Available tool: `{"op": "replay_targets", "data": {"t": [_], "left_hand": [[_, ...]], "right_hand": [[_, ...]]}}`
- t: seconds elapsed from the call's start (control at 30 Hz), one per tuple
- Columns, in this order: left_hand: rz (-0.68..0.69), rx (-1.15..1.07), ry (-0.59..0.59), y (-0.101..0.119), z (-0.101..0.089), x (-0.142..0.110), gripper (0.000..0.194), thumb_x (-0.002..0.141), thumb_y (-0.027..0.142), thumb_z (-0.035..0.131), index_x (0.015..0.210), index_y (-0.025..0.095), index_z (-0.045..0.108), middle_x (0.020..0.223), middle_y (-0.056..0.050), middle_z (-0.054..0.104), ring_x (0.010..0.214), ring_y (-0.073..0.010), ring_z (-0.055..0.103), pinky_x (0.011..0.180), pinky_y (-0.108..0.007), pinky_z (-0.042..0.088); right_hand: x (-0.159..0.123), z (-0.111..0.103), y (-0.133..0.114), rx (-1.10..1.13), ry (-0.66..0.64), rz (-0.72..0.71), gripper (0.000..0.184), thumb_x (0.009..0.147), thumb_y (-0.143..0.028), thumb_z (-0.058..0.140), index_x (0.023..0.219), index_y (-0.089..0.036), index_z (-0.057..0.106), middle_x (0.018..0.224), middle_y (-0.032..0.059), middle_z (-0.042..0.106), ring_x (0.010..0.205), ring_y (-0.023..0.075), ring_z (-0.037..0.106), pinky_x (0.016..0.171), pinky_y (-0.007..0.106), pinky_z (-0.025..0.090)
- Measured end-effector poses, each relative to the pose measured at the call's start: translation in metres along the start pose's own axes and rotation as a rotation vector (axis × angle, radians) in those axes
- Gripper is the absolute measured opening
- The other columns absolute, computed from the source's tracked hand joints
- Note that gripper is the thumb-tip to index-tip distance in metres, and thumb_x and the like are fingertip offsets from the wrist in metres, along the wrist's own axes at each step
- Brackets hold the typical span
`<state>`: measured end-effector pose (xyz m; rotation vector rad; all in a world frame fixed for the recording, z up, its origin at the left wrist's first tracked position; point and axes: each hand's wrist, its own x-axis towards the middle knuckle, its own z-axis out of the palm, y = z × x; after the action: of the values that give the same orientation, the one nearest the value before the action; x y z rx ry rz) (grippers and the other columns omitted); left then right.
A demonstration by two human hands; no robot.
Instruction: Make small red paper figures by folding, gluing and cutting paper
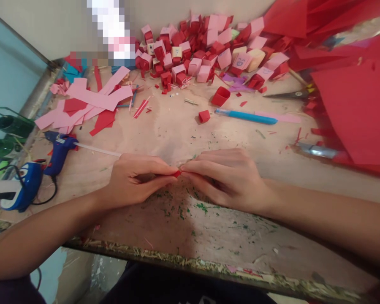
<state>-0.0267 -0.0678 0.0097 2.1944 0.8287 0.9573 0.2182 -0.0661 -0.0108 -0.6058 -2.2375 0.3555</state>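
- Foreground, bottom edge: the person's dark clothing [183, 289], below the frayed near edge of the table [183, 131].
- Far left: a blue-and-white object [22, 190] with dark cords.
- Left: a blue glue gun [57, 156] lying on the table; a pale glue stick [96, 149] extends from it toward the left hand. Beyond it, overlapping pink strips [93, 97] with some red ones among them.
- Center left: the left hand [142, 179], thumb and fingers brought together in a pinch on a red paper piece.
- Center: the red paper piece [177, 173], small and mostly covered, between the fingertips of both hands, above the table. Green scraps [202, 207] are scattered nearby.
- Center, rear: a heap of folded paper boxes [194, 67], chiefly red and pink, a few bearing drawn marks. In front, a small red box [204, 116] and a larger open red box [221, 96].
- Center right: the right hand [224, 179], its fingertips closed in a pinch at the other end of the piece. Beyond it, a blue pen-like tool [250, 116].
- Right: scissors [288, 94], a blurred metallic cutter [319, 150] and large red sheets [357, 105].
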Motion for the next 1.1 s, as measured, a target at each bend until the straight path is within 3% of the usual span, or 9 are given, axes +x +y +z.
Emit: {"op": "replay_targets", "data": {"t": [0.2, 0.5, 0.83, 1.1], "left_hand": [[0.024, 0.015, 0.066, -0.0005, 0.0032, -0.0028, 0.018, 0.092, 0.013, 0.076, 0.101, 0.028, 0.081, 0.084, 0.003, 0.084, 0.066, -0.0118, 0.077, 0.058, -0.019, 0.062], [0.002, -0.034, 0.007, -0.0019, 0.0009, -0.0027, 0.015, 0.092, 0.015, 0.078, 0.100, 0.027, 0.082, 0.087, 0.001, 0.085, 0.069, -0.0126, 0.078, 0.063, -0.019, 0.064], [-0.059, -0.217, -0.084, -0.0056, 0.0020, -0.0023, 0.007, 0.090, 0.019, 0.085, 0.089, 0.022, 0.079, 0.084, 0.000, 0.083, 0.072, -0.0120, 0.076, 0.067, -0.019, 0.060], [-0.107, -0.067, -0.167, -0.0023, 0.0002, -0.0063, 0.009, 0.093, 0.028, 0.082, 0.098, 0.021, 0.081, 0.087, 0.001, 0.083, 0.068, -0.0096, 0.073, 0.064, -0.017, 0.057]], "right_hand": [[0.0003, 0.0020, -0.0004, 0.011, -0.003, -0.010, 0.008, 0.105, -0.015, 0.061, 0.108, -0.014, 0.069, 0.075, 0.0005, 0.071, 0.060, 0.0113, 0.060, 0.056, 0.026, 0.041], [0.0001, 0.0035, 0.0002, 0.051, 0.016, 0.002, 0.006, 0.102, -0.013, 0.064, 0.103, -0.016, 0.069, 0.072, -0.0012, 0.069, 0.058, 0.0105, 0.057, 0.055, 0.026, 0.039], [-0.0001, 0.0030, 0.0002, 0.022, -0.061, -0.084, 0.011, 0.107, -0.018, 0.058, 0.103, -0.015, 0.068, 0.077, 0.0001, 0.071, 0.061, 0.0121, 0.059, 0.059, 0.027, 0.044], [-0.0022, 0.0050, -0.0027, -0.061, -0.090, -0.042, 0.020, 0.107, -0.024, 0.060, 0.095, -0.013, 0.072, 0.075, 0.0021, 0.071, 0.061, 0.0136, 0.060, 0.062, 0.029, 0.044]]}}
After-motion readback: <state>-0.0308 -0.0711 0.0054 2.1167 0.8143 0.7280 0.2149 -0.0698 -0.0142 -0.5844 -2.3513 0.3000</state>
